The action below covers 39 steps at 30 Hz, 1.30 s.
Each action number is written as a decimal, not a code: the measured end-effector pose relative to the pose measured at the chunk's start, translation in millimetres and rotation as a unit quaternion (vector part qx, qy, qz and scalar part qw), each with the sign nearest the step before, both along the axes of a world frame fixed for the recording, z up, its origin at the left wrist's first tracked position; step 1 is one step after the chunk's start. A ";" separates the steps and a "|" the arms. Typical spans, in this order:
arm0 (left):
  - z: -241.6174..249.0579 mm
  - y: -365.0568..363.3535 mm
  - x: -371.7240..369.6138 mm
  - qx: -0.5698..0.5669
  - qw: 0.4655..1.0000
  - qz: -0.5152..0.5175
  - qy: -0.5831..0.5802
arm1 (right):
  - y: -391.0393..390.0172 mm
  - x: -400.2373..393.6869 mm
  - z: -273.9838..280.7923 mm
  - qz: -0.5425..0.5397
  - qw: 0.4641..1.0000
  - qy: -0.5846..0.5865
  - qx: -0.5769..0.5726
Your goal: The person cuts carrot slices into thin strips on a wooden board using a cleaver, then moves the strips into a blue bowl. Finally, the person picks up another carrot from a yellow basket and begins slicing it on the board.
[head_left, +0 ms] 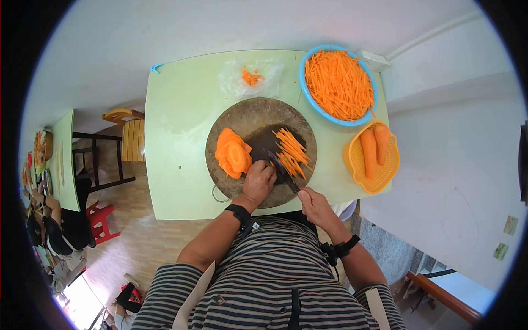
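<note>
My right hand (316, 205) is wrapped round the handle of a dark-bladed knife (283, 169), its blade slanting up and left over the round chopping board (261, 110). Close to the blade's left side, my left hand (258, 182) presses down with curled fingers. A bit of orange carrot shows at those fingertips, most of it hidden under them. To the left of the blade lies a pile of carrot slices (233, 154). Thin carrot strips (291, 153) are spread on the board to the right of the blade.
A blue basin (303, 82) heaped with carrot shreds stands at the back right. Below it, a yellow basket (356, 173) holds two whole carrots (368, 154). Behind the board lies a clear plastic bag (269, 74) with carrot scraps. Left of the table are a wooden chair (133, 140) and other people.
</note>
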State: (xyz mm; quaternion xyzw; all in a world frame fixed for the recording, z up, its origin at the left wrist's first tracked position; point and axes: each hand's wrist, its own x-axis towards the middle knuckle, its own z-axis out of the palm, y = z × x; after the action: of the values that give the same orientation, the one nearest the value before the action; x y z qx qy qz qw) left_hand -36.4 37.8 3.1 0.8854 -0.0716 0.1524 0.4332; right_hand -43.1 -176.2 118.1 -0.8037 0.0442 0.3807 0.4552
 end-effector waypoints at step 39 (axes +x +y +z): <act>-0.3 -0.1 0.1 -0.002 1.000 0.001 0.010 | 0.7 -0.6 6.3 -0.002 1.000 0.016 -0.008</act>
State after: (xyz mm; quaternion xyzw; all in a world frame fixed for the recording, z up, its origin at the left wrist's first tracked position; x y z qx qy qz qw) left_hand -36.4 37.7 2.8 0.8862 -0.0663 0.1443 0.4352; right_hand -43.7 -175.4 124.4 -0.8011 0.0558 0.3922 0.4488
